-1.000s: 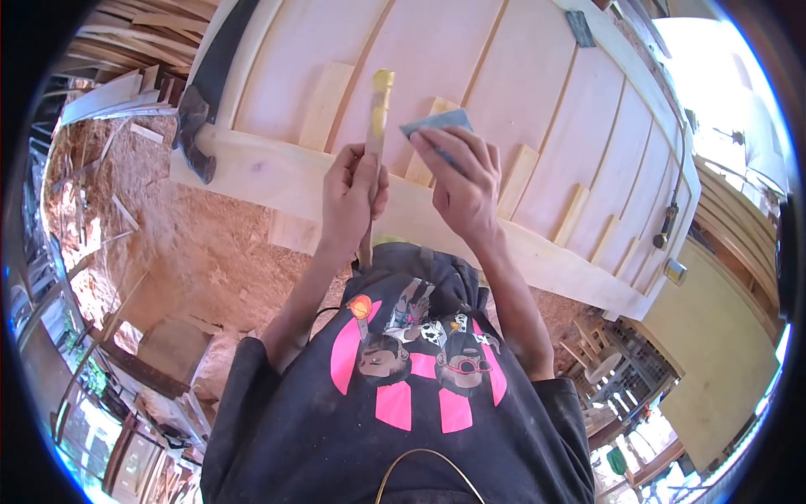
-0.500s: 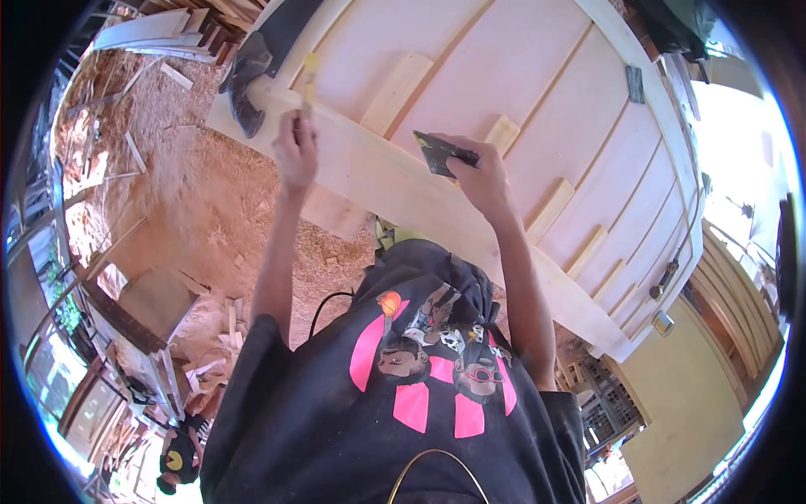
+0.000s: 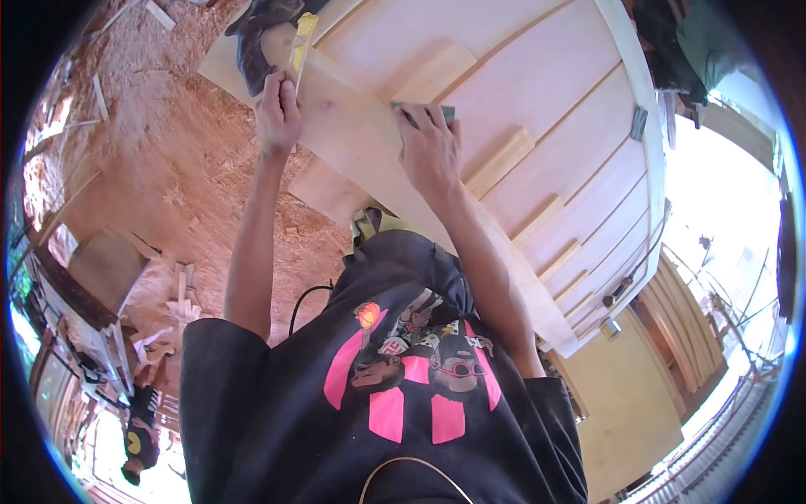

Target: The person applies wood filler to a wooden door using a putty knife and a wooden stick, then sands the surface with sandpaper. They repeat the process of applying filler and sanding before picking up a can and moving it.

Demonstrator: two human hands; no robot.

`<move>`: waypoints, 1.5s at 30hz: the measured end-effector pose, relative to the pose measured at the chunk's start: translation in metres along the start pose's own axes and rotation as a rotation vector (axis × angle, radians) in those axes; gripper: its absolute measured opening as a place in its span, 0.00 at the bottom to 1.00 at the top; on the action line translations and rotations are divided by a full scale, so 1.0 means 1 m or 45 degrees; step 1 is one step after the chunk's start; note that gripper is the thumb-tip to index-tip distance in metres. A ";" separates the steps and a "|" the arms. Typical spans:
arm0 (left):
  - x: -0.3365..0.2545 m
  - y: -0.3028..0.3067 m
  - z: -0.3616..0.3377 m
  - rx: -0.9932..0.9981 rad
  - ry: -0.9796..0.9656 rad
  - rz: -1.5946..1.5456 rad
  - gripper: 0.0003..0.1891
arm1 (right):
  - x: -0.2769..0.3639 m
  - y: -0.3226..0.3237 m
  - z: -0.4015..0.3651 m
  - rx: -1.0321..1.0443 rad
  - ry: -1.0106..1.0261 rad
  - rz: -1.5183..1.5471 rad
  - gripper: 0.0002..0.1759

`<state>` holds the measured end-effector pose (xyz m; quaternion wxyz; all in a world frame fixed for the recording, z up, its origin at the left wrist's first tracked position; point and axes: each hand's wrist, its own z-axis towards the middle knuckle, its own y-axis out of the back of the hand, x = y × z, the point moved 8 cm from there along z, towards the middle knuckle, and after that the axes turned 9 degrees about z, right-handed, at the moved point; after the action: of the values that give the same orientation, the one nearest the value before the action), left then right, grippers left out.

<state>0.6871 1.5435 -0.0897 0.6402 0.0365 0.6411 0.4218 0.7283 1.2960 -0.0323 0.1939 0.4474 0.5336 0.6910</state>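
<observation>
A person in a black T-shirt with a pink print stands over a large pale wooden door (image 3: 537, 76) that lies flat and fills the upper half of the view. Its surface is pinkish plywood crossed by thin battens, with short wooden blocks (image 3: 437, 71) set along the inner edge of a broad, lighter frame rail (image 3: 353, 147).

The left hand (image 3: 279, 113) is clenched around a thin wooden stick (image 3: 299, 46), which points away from the body. Its tip is smeared with yellow filler and sits over the near corner of the rail. The right hand (image 3: 430, 151) lies on the rail further along, its fingers bent and pinning a dark scrap of sandpaper (image 3: 445, 111) flat against the wood just beside one block.

A dark object (image 3: 252, 42) rests at the door's corner, close to the stick; I cannot tell what it is. A small dark metal plate (image 3: 638, 123) sits on the far edge.

Below the door, the floor (image 3: 168, 168) is thick with reddish sawdust, strewn with wood offcuts (image 3: 180, 290), and a black cable (image 3: 306, 294) trails near the person's waist. Another person (image 3: 138, 437) in dark clothes stands far off at the lower left. A yellow board (image 3: 630, 403) stands at the lower right, and bright daylight comes in beyond it.
</observation>
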 end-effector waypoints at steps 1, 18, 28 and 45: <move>0.002 0.001 0.000 -0.014 0.012 0.001 0.09 | 0.002 0.005 0.004 0.009 0.017 -0.002 0.20; 0.012 -0.004 -0.003 0.024 0.067 -0.029 0.09 | -0.059 0.040 0.046 0.045 -0.190 0.060 0.18; 0.012 -0.005 0.001 0.040 0.073 -0.018 0.09 | -0.068 0.037 0.058 0.166 -0.226 0.031 0.22; 0.011 -0.004 -0.005 0.008 0.046 -0.059 0.10 | -0.026 0.016 -0.016 0.160 0.100 0.055 0.23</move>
<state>0.6831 1.5453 -0.1011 0.6380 0.0161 0.6545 0.4054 0.7325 1.2618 -0.0286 0.1294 0.4428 0.5734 0.6771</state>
